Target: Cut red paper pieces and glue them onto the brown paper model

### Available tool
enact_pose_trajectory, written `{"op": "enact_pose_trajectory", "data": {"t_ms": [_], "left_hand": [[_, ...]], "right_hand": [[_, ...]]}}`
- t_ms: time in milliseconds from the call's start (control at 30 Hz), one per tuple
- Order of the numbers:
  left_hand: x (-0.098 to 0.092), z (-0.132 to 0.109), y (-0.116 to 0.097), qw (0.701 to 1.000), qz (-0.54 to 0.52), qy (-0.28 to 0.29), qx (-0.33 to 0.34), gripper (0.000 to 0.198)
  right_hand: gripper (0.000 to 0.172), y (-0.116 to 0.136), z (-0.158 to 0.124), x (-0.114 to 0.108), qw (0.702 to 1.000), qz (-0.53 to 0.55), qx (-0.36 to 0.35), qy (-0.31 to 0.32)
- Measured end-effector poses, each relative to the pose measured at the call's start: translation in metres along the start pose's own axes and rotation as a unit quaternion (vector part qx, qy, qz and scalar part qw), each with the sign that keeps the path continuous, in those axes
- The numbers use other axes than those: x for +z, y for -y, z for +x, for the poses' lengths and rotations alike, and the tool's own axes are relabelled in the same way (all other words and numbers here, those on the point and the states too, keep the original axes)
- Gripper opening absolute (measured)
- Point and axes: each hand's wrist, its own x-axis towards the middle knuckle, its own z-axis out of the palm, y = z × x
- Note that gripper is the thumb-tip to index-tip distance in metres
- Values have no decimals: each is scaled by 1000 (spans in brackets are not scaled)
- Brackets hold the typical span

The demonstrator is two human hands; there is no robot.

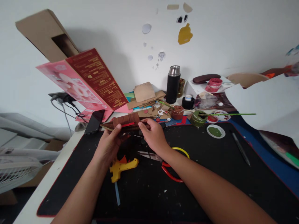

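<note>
My left hand [108, 144] grips the left part of a brown boat-shaped craft piece [126, 119], its thumb lying along the near side. A narrow red strip [128, 124] runs along that side. At the piece's right end, my right hand [154, 137] is closed in a pinch; what sits between its fingertips is too small to make out. Below the hands a yellow glue gun [122, 169] lies on the black mat [144, 199]. Scissors [174, 179] with red and yellow handles rest partly under my right forearm, blades pointing left.
Behind the hands are cardboard scraps [144, 92], a brown paint jar [177, 113], a green paint jar [198, 119] with a brush across it, and a black thermos [173, 85]. A phone [94, 121] lies left, a pen [240, 147] right. A fan [20, 169] stands beside the table.
</note>
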Motion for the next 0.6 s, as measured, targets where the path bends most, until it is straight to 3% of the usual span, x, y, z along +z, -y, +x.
{"op": "enact_pose_trajectory", "data": {"t_ms": [200,600], "left_hand": [[-2,1,0,1000,-18,13,6,62],[-4,1,2,1000,-1,14,16,84]], "right_hand": [[21,0,0,0,1000,10,-5,0],[23,-6,0,2,1000,-7,-28,-4]]}}
